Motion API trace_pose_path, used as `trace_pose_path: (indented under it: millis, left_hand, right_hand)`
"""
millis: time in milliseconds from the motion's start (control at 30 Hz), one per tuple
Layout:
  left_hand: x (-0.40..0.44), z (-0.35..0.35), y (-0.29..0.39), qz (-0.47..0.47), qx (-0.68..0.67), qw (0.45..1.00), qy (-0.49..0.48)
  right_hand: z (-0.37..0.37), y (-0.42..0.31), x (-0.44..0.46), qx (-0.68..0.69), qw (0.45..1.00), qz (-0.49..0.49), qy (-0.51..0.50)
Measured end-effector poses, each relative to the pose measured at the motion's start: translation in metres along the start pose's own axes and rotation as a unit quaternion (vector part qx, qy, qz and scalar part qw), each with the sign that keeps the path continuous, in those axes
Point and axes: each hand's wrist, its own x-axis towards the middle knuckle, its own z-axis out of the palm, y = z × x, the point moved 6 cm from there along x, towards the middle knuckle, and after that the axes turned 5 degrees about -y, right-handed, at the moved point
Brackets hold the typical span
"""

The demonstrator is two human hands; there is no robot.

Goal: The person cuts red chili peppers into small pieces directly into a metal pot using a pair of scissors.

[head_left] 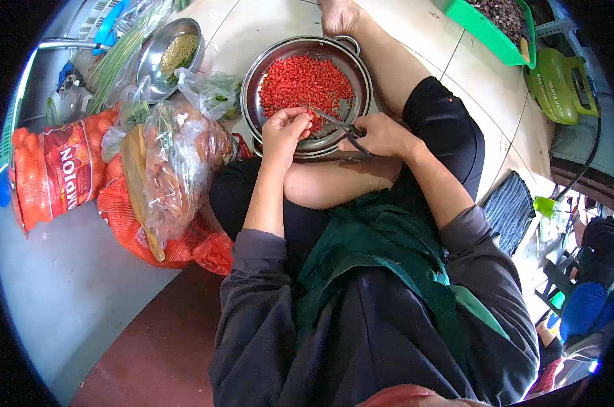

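A metal pot (250, 91) with side handles stands on the floor by my folded legs, holding many small chopped red chili pieces (303, 83). Over its near side, my left hand (285, 134) is closed in a pinch on a bit of red chili (311, 117), mostly hidden by the fingers. My right hand (385, 137) grips dark-handled scissors (332, 121) from the right. Their blades point left across the pot, close to my left fingertips. Whether the blades touch the chili I cannot tell.
At left are a metal bowl (149, 66) of greenish bits, long green stalks (120, 68), plastic bags (178, 163) and red net sacks (66, 169). A green basin (486, 30), a green gas cylinder (554, 85) and a dark ribbed cloth (509, 211) lie right. Another person's blue clothing (583, 308) shows far right.
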Motion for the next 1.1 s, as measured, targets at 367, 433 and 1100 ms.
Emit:
trace_pose_path:
  millis: [367, 433, 1100]
  left_hand:
    - [0.001, -0.002, 0.001, 0.015, 0.014, 0.999, 0.029]
    - [0.0, 0.0, 0.002, 0.02, 0.021, 0.999, 0.019]
    - [-0.003, 0.003, 0.006, 0.036, 0.003, 0.999, 0.017]
  right_hand:
    - [0.003, 0.003, 0.001, 0.024, 0.999, 0.0, -0.022]
    - [0.003, 0.003, 0.001, 0.009, 0.999, 0.008, -0.031]
    - [0.002, 0.002, 0.002, -0.02, 0.999, 0.014, -0.022]
